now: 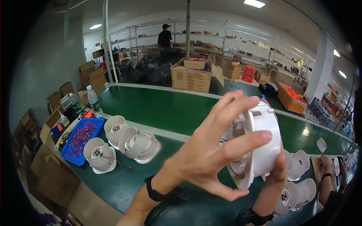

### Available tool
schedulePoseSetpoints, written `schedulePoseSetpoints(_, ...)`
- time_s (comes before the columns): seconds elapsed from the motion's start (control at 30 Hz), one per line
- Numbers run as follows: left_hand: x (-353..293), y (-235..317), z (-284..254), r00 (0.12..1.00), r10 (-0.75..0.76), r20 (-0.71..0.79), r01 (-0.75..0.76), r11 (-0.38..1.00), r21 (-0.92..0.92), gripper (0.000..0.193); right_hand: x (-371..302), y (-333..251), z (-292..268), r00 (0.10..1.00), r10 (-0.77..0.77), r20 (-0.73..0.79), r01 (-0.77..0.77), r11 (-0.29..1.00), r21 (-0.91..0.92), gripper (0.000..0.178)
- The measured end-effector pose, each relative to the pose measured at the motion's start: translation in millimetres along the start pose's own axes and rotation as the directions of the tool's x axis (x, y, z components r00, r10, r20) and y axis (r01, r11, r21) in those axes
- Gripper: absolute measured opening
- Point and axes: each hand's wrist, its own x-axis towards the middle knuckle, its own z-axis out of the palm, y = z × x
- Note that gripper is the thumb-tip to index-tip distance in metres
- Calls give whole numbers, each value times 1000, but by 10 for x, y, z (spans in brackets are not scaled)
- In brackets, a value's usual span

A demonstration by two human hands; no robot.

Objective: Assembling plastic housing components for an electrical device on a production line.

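Observation:
Raised above the green work surface, a round white plastic housing (267,150) is tilted on edge between my hands. My left hand (203,154) grips it from the left, fingers spread over its rim and side and thumb below. From behind and beneath, my right hand (279,169) supports its far side; most of those fingers are hidden. Ribs and posts show inside the housing, and a bit of red wire peeks out near my left fingers. Left of my arms stand white cup-shaped housings (95,151) with small motors and thin wires; similar white housings (288,197) stand to the right.
A blue tray (78,162) of red wires lies at the left beside clear bottles (92,101). Beyond runs a green conveyor belt (151,103), with a cardboard box (191,80) behind it. A co-worker's hand (325,162) works at the far right; another person (164,38) stands at the back.

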Motion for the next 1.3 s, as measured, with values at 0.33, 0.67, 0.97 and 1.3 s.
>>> schedulePoseSetpoints(0.33,-109,-218,2,974,-226,26,227,959,-171,110,59,-45,-47,997,76,2,-76,995,-61,105)
schedulePoseSetpoints(0.67,-97,-192,-18,812,-545,-211,417,793,-444,45,55,3,-56,993,118,4,-116,979,-168,112)
schedulePoseSetpoints(0.97,-141,-249,-89,896,-444,25,413,809,-419,88,69,31,-5,997,10,-80,-19,994,-111,105)
schedulePoseSetpoints(1.3,-118,-253,-50,842,-532,-85,442,772,-456,50,71,56,-4,995,-69,-67,49,964,-263,108)
